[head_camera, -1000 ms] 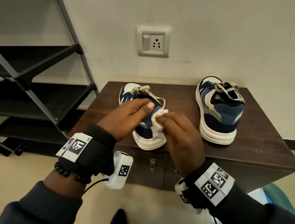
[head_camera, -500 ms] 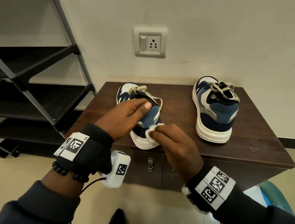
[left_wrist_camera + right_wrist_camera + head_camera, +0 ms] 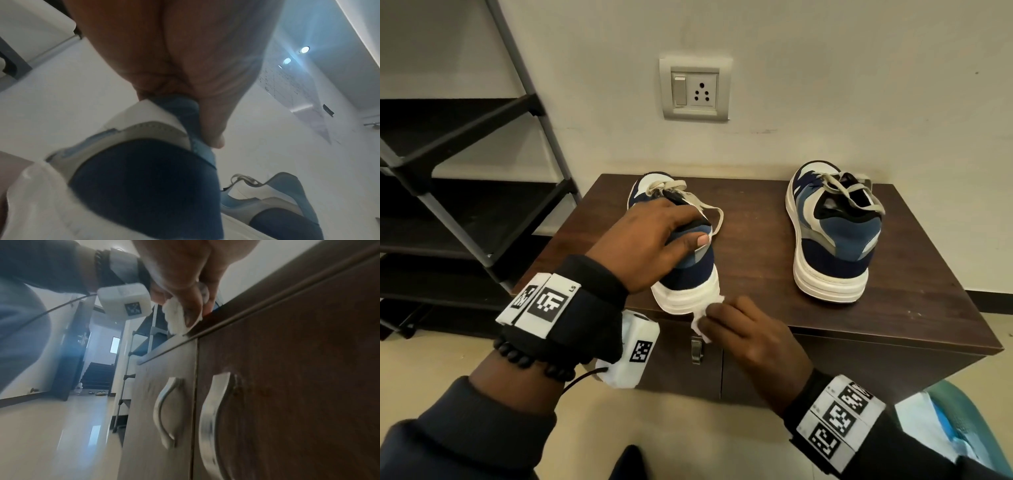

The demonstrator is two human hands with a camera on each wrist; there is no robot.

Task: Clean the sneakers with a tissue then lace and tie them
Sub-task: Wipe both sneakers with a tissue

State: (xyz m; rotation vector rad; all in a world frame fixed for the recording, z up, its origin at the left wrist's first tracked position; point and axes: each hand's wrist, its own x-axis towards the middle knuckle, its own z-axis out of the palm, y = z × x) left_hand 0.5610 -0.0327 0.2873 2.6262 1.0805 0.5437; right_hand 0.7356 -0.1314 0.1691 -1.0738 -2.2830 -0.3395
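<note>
Wiping sole: tissue [image 3: 702,320] pinched by right hand [image 3: 751,337] | sneaker [image 3: 690,274] gripped at stiff heel collar by left hand [image 3: 650,245] | tissue soft, tearable

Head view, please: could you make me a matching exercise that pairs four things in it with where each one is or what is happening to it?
Things:
1. near sneaker
2. far sneaker
3. tissue
4. wall socket

States or places:
A. pinched by the right hand against a white sole
B. standing alone on the right of the cabinet top
C. above the cabinet, on the wall
D. gripped at the heel collar by the left hand

Pairs: 1-D, 2-B, 3-A, 4-C
</note>
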